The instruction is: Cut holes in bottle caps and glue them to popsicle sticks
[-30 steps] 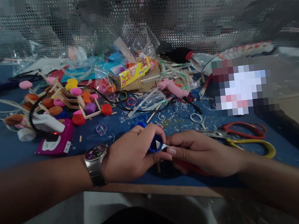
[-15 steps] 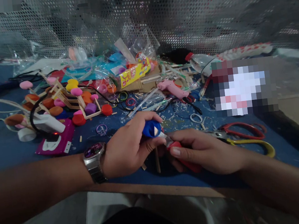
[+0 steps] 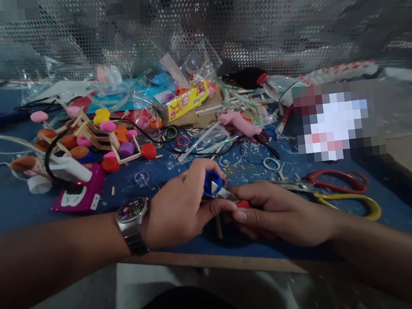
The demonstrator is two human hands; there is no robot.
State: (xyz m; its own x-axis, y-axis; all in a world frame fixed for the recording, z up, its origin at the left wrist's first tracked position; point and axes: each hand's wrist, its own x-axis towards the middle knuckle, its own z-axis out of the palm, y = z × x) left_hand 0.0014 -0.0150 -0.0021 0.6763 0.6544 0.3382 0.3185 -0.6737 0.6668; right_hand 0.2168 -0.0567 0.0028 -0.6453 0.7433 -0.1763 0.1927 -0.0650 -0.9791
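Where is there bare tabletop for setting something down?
Blue tabletop shows most openly left of the purple power strip, beyond the left forearm. A smaller, flecked patch lies right of the scissors. Beyond the left hand and right hand, pale shavings and a pink glue gun crowd it.

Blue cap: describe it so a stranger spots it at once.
Above the blue table, find the left hand, watch at its wrist. It holds the blue cap, whose round rim around a pale triangle sets it apart from the red-handled tool alongside.
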